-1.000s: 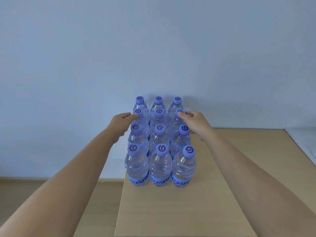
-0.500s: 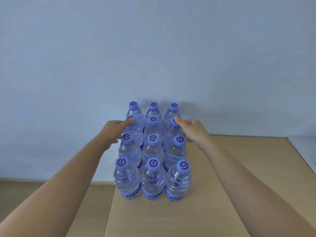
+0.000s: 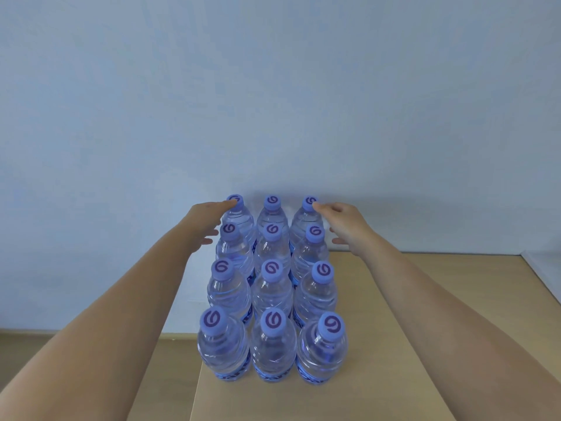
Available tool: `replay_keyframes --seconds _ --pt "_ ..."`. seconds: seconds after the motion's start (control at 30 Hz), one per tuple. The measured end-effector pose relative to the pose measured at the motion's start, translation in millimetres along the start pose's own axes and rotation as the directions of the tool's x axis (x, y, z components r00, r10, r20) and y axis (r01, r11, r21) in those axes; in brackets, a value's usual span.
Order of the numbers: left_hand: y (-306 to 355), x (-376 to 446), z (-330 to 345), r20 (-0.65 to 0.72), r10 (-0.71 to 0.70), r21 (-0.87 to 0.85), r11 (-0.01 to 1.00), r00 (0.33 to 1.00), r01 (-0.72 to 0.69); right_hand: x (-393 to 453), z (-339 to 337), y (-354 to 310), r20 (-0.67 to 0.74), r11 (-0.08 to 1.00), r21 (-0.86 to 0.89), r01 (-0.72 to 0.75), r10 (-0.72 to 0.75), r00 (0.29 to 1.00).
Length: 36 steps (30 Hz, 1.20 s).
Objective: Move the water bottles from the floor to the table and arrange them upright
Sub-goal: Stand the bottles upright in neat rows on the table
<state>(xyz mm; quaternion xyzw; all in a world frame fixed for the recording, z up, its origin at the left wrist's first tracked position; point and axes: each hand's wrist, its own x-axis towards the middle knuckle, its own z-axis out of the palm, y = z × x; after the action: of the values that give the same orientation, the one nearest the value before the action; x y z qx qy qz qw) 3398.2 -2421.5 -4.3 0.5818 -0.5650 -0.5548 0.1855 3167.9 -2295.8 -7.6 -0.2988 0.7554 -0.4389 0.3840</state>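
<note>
While twelve water bottles [image 3: 272,287] are kept upright on the table [image 3: 394,329], the back corner caps are touched by the left hand [image 3: 202,224] and right hand [image 3: 346,224], both spread open with nothing grasped.

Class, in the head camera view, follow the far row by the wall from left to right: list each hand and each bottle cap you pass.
Left hand → left cap → middle cap → right cap → right hand.
</note>
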Motion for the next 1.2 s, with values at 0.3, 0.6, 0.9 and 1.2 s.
replay_keyframes --seconds 0.3,0.6,0.9,1.2 --pt "-3 14 3 0.091 -0.036 0.002 0.999 0.995 0.036 14 9 -2 0.117 0.995 -0.032 0.096 -0.092 0.989" --pt "-8 19 2 0.104 -0.005 0.011 1.0 0.995 0.004 24 9 0 0.109 0.955 -0.154 0.253 -0.238 0.965" --pt "-9 24 2 0.104 0.014 0.022 1.0 0.994 -0.016 29 2 1 0.173 0.925 -0.198 0.323 -0.291 0.941" --pt "-11 27 3 0.102 0.031 -0.007 0.999 0.994 -0.031 33 3 3 0.17 0.93 -0.179 0.321 -0.292 0.941"
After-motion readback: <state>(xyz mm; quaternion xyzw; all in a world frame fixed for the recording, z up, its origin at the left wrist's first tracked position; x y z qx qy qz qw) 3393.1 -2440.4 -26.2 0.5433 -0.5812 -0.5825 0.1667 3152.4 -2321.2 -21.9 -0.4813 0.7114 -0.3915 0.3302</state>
